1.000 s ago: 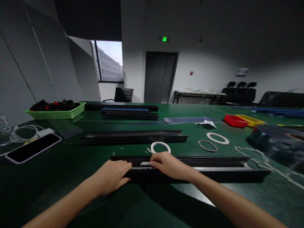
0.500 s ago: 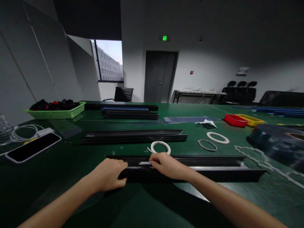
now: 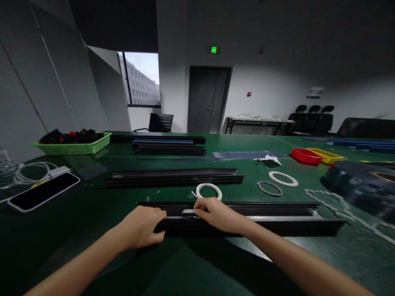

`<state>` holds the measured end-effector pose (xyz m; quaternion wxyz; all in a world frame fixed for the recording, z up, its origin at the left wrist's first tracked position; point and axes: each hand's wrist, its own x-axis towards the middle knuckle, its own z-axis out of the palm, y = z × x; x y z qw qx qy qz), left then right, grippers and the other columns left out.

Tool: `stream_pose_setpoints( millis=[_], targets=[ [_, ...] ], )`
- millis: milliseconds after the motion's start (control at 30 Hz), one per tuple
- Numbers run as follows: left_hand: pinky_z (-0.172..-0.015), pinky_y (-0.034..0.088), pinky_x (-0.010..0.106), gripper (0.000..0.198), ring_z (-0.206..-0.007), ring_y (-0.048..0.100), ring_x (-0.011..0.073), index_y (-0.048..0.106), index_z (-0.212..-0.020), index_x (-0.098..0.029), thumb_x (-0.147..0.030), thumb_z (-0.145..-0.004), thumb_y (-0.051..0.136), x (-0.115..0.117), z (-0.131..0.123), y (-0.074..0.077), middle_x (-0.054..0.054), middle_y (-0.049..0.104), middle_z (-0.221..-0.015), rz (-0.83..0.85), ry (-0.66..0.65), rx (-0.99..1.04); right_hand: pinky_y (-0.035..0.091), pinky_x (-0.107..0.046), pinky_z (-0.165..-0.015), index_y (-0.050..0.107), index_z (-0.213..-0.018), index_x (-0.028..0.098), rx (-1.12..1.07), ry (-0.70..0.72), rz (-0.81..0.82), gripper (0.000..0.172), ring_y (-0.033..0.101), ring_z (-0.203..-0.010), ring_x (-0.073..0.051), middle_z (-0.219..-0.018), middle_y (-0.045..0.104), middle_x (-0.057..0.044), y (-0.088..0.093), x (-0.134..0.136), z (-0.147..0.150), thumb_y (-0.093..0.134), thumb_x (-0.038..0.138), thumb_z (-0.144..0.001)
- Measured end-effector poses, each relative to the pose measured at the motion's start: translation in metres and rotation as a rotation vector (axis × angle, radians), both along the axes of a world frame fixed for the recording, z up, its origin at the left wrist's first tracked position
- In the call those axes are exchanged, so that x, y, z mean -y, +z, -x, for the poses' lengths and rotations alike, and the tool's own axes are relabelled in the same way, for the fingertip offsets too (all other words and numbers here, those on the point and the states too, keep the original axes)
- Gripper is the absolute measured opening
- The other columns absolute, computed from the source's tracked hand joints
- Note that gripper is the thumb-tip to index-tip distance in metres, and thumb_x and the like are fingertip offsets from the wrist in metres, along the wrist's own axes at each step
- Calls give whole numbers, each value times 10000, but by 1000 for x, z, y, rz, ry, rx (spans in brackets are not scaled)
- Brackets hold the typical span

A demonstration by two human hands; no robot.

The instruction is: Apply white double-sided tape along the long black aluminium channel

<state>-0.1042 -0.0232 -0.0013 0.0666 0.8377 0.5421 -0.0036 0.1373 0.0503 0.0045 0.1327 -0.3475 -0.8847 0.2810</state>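
A long black channel-shaped profile (image 3: 296, 227) lies crosswise on the green table in front of me, a shiny strip running along its inside. My left hand (image 3: 140, 227) is closed around the left part of its near wall, fingers over the top edge and thumb on the near side. Just right of it, my right hand (image 3: 216, 214) pinches a small white strip (image 3: 188, 211) above the channel. The pinched end is hidden by the fingertips. Behind the right hand lies a white tape roll (image 3: 209, 186), its loose end pointing left.
More black profiles (image 3: 175, 178) lie beyond. A thin grey ring (image 3: 269, 188) and a white ring (image 3: 283, 173) rest at right, near a large dark roll (image 3: 358, 185). At left are a phone (image 3: 45, 191) and a green basket (image 3: 70, 148). Red (image 3: 306, 156) and yellow (image 3: 328, 156) trays stand back right.
The visible end of the white strip has shifted slightly right, and less of it shows beside my right fingertips. Both hands stay in nearly the same place.
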Motion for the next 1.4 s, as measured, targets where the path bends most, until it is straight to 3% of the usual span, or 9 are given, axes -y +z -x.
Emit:
stream_pose_setpoints(
  millis=[200,533,867,1400],
  targets=[
    [-715,468,297,247,-785,602,184,590,-895,-219,-402,-781,470,0,0,1,39,655,-928,-7,-9,12,319,-224,-534,622,-810,160,26,-10,-3,264,514,-610,-120,-705,602,-17,-2,-2,0,474,375,-846],
    [-725,468,305,251,-803,598,192,592,-902,-214,-399,-780,475,2,-2,4,47,651,-943,43,19,1,330,-225,-546,614,-778,161,32,8,-47,234,515,-616,-121,-707,605,-18,0,-1,0,453,315,-849],
    [-713,470,302,228,-779,597,180,590,-886,-215,-391,-780,492,1,0,2,38,650,-914,37,20,23,374,-238,-590,654,-907,161,43,-9,-24,241,552,-671,-142,-824,648,-56,3,1,1,445,244,-823],
    [-686,469,291,233,-755,595,172,587,-882,-213,-392,-787,473,1,3,0,34,652,-909,3,-4,36,317,-223,-507,618,-808,147,38,-13,24,295,506,-568,-114,-652,601,-11,1,-2,1,487,410,-836]
  ],
)
